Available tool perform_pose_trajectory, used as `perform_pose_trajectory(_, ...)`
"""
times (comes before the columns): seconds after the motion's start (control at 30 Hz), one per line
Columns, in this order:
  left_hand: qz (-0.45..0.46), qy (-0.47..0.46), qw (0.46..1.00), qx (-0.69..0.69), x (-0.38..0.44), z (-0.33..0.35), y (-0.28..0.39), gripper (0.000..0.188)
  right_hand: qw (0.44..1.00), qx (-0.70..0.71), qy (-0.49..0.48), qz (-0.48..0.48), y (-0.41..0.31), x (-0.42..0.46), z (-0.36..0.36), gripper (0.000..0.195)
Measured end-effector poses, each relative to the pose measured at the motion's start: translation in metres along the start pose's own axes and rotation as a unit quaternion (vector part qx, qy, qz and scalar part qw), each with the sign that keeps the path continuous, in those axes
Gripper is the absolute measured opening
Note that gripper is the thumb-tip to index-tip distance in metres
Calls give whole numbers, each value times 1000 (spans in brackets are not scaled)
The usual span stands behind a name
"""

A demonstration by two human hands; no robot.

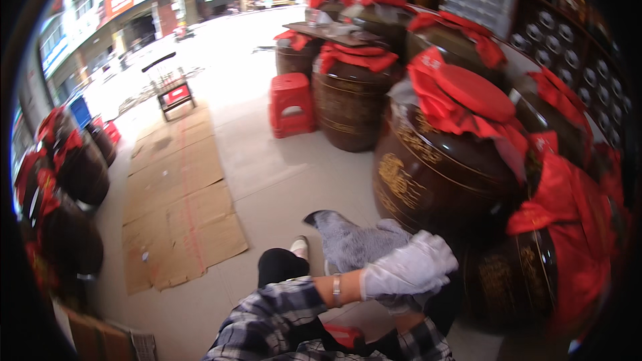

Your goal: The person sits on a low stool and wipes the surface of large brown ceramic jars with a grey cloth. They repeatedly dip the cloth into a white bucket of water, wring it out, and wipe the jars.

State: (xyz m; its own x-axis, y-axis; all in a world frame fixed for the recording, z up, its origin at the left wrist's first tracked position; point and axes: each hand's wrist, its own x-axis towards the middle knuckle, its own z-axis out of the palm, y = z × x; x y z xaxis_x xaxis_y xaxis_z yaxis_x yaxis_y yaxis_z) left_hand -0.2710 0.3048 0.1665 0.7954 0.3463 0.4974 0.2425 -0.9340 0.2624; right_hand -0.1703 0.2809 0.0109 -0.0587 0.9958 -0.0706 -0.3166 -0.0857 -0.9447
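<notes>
My left hand (409,266), in a whitish translucent glove with a silver bracelet at the wrist, lies across in front of my body. Its fingers are bent, and the glove and blur hide what they close on. Beneath it, my right hand (404,303) is mostly covered; only part of a grey glove and the wrist show. A grey fluffy cloth (358,240) with a dark tip hangs beside the gloved left hand, above the floor. Whether either hand grips it cannot be told. Close on the right stands a big brown glazed jar (441,175) with gold decoration and a red cloth-covered lid (476,91).
More jars with red cloths stand at right and along the left (75,175). Flattened cardboard (180,210) lies on the floor, with a wooden chair (173,90) at its far end. A red plastic stool (292,105) stands by the jars. Shelves (546,30) line the right wall.
</notes>
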Motion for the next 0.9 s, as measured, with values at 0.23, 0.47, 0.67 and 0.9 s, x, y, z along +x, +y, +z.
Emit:
perform_pose_trajectory(0.23,-345,348,811,-318,-66,-14,-45,18,994,-82,49,-60,-29,23,-40,46)
perform_pose_trajectory(0.47,-393,337,751,-410,-125,19,-77,19,911,-321,155,-205,-117,36,-103,47)
perform_pose_trajectory(0.67,-409,304,722,-467,-113,46,-111,21,711,-572,214,-350,-178,99,-132,47)
perform_pose_trajectory(0.9,-407,237,682,-559,-102,78,-144,11,575,-692,120,-420,-203,185,-95,48)
